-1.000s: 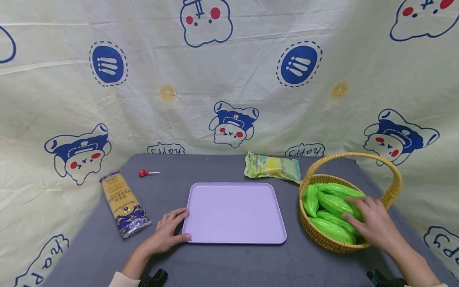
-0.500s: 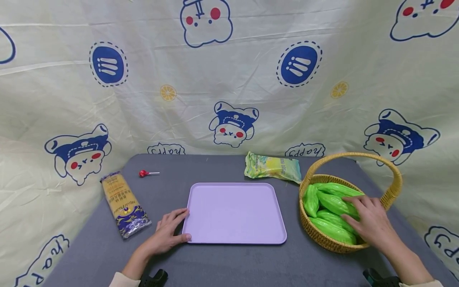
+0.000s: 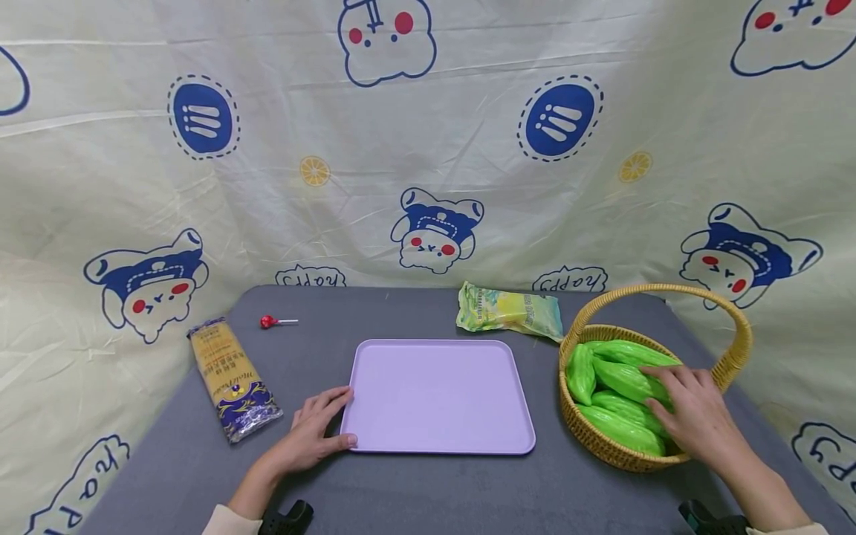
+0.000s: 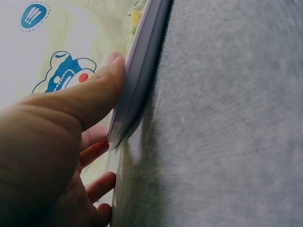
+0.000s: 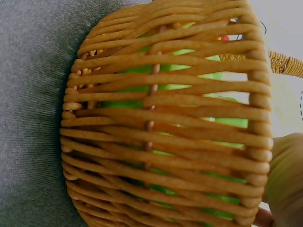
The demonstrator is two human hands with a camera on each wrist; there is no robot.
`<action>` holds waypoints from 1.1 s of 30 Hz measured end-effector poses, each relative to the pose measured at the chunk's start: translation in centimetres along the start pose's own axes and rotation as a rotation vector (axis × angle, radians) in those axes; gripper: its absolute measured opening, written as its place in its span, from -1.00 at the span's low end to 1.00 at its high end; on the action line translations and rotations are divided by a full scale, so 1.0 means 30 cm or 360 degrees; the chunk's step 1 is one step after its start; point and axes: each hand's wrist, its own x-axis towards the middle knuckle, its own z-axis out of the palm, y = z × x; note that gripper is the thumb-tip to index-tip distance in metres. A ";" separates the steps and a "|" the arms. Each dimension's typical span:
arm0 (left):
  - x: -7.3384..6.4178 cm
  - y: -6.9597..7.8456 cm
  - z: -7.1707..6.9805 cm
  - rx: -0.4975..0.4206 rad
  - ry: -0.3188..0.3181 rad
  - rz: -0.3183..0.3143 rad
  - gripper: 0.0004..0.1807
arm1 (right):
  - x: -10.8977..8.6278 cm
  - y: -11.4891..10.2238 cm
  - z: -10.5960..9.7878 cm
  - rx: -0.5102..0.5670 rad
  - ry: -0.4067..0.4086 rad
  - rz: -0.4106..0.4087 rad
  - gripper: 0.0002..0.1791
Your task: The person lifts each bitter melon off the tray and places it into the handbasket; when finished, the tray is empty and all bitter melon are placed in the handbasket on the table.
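My left hand (image 3: pixel 309 435) rests at the left side of a flat lilac tray (image 3: pixel 438 397), thumb by the near corner and fingertips on the left rim. In the left wrist view the thumb (image 4: pixel 102 87) lies along the tray's rim (image 4: pixel 137 71). On the right, a wicker basket (image 3: pixel 588 442) holds several glossy green, ridged bitter melons (image 3: pixel 618 433). My right hand (image 3: pixel 698 416) reaches into it and grips the end of one bitter melon (image 3: pixel 623 379) between thumb and fingers. Basket wall hides most of that hand in the right wrist view.
A yellow and blue noodle packet (image 3: pixel 234 383) lies at the left, with a red lollipop (image 3: pixel 269 322) behind it. A green and yellow packet (image 3: pixel 510 310) lies behind the tray. The basket's tall handle (image 3: pixel 669 288) arches over the melons. A printed curtain (image 3: pixel 428 148) hangs behind the grey table.
The right hand has shifted slightly left, and its thumb has drawn in closer to the bitter melon. The left hand, tray and basket stay where they were.
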 end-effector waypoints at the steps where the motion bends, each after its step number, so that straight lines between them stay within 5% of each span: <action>1: 0.000 0.000 0.000 0.0003 -0.0004 -0.0003 -0.20 | 0.000 0.001 0.001 0.0002 -0.0008 0.0008 -0.40; 26: 0.007 0.009 -0.003 -0.0021 -0.0051 -0.0062 -0.19 | 0.012 -0.067 -0.022 0.0074 0.0088 0.0064 -0.52; 33: 0.006 0.017 0.003 0.0029 -0.0024 -0.0040 -0.19 | 0.020 -0.125 -0.019 0.0142 0.0269 -0.0080 -0.60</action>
